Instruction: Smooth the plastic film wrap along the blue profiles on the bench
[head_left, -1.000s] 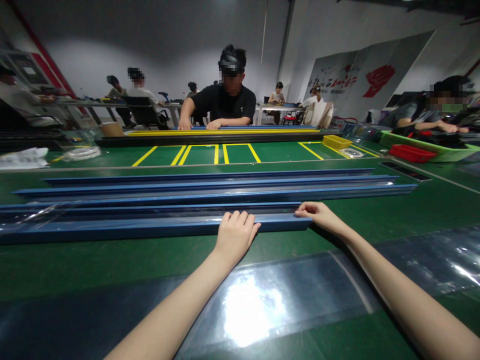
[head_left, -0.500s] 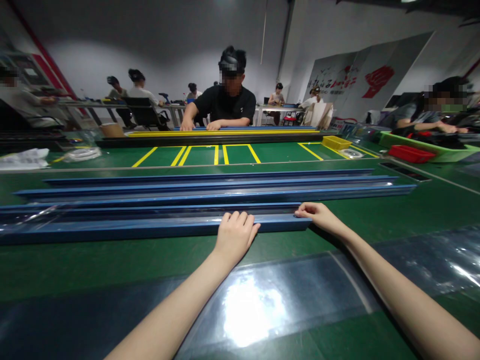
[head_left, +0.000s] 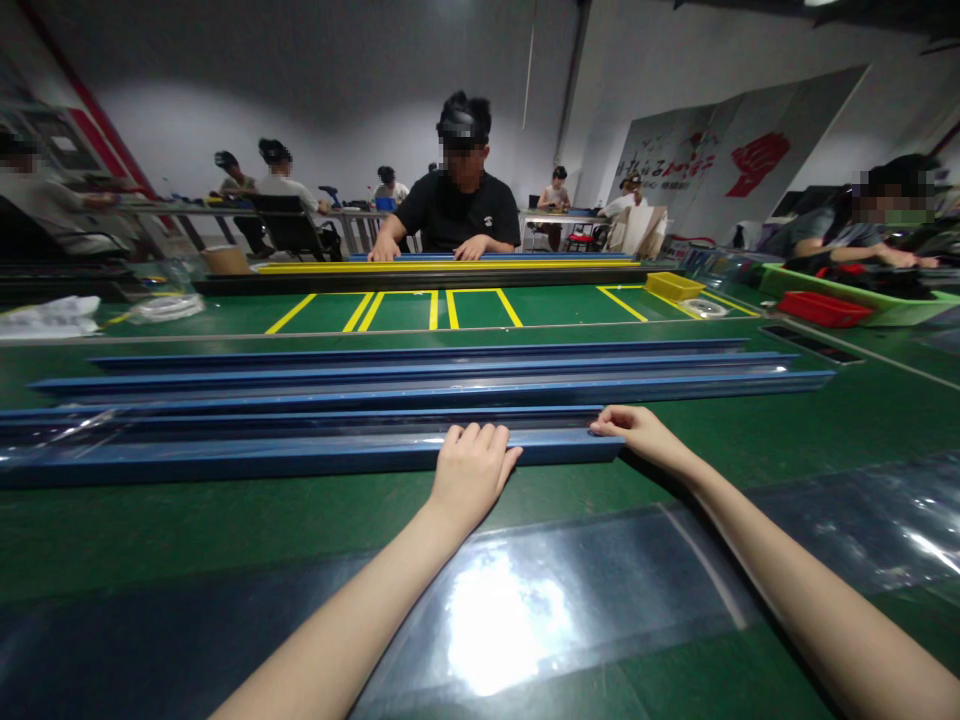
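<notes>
A long blue U-shaped channel profile (head_left: 300, 459) lies across the green table in front of me, its open side up. My left hand (head_left: 472, 470) is closed over its near wall, fingers curled over the top edge and thumb out to the right. At the channel's right end, my right hand (head_left: 631, 434) has its thumb and fingertips pinched together just inside the opening. Whatever is between those fingertips is too small to make out. Crinkled clear film (head_left: 67, 436) shows at the channel's left part.
More blue profiles (head_left: 420, 388) lie parallel just beyond. A glossy clear plastic sheet (head_left: 600, 560) spreads under my forearms. Farther off are a yellow tray (head_left: 673, 287), a red tray (head_left: 823, 308), a dark flat device (head_left: 811, 344) and a co-worker (head_left: 469, 210) behind yellow and black profiles.
My two hands stay almost exactly where they were on the channel. Across the table, the co-worker's hands have moved farther apart along the profiles.
</notes>
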